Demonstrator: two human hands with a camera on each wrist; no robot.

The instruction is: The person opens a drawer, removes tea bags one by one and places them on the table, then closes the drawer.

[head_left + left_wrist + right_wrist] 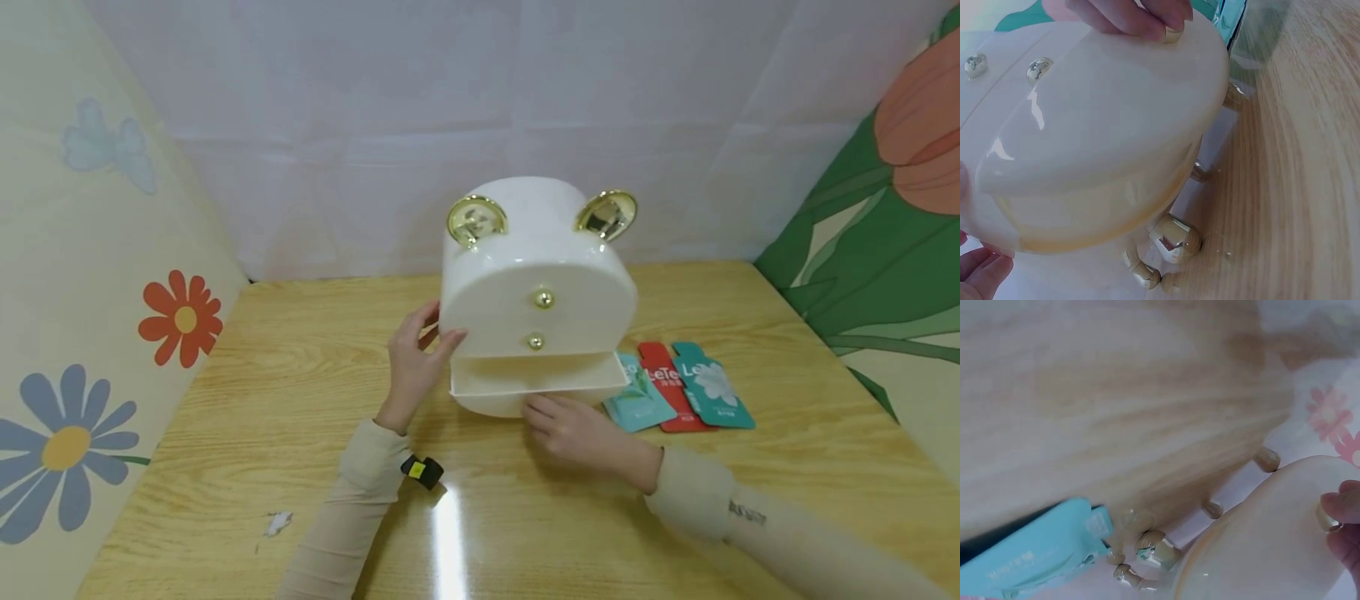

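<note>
A white storage box (540, 312) with gold bear ears stands on the table, its bottom drawer (536, 373) pulled out and the visible inside bare. My left hand (416, 358) holds the box's left side, thumb on the front edge and fingers along the side wall. At the drawer front, my right hand (577, 433) pinches the drawer's gold knob (1327, 520) between thumb and finger. Two more gold knobs, an upper knob (543, 298) and a lower knob (535, 342), sit on the closed front above. Gold feet (1175, 239) show under the box.
Right of the box lie several flat packets: a light teal packet (641, 404), a red packet (678, 408) and a green packet (716, 387) with a white flower. A white scrap (278, 523) lies at the front left of the wooden table (300, 375). A pale cloth (337, 142) hangs behind.
</note>
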